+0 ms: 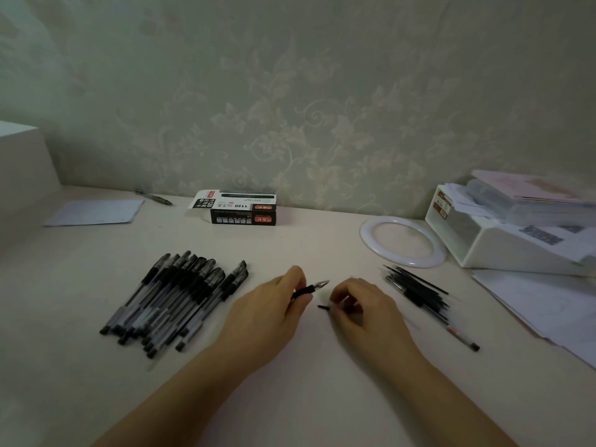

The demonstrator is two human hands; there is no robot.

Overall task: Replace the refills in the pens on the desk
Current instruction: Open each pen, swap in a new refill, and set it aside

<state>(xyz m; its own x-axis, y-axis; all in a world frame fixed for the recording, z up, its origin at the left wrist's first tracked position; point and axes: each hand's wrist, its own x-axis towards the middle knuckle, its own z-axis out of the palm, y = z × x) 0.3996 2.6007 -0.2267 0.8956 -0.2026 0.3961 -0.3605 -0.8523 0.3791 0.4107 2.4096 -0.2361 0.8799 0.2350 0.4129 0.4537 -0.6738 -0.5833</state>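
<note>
Several black gel pens (175, 300) lie in a heap on the desk, left of my hands. A bundle of thin black refills (416, 290) lies to the right. My left hand (274, 309) pinches a pen's black grip section (311, 288), its metal tip pointing right. My right hand (361, 304), fingers curled, holds a thin black refill (324, 307) whose end pokes out toward the left; most of it is hidden in the hand. One clear pen with a red refill (461, 337) lies beside the refills.
A black pen box (240, 208) stands at the back by the wall. A white ring light (403, 241) and a white organiser full of papers (503, 233) are at the right. Loose sheets (548, 304) cover the right edge. A paper (93, 212) and a pen (153, 197) lie back left.
</note>
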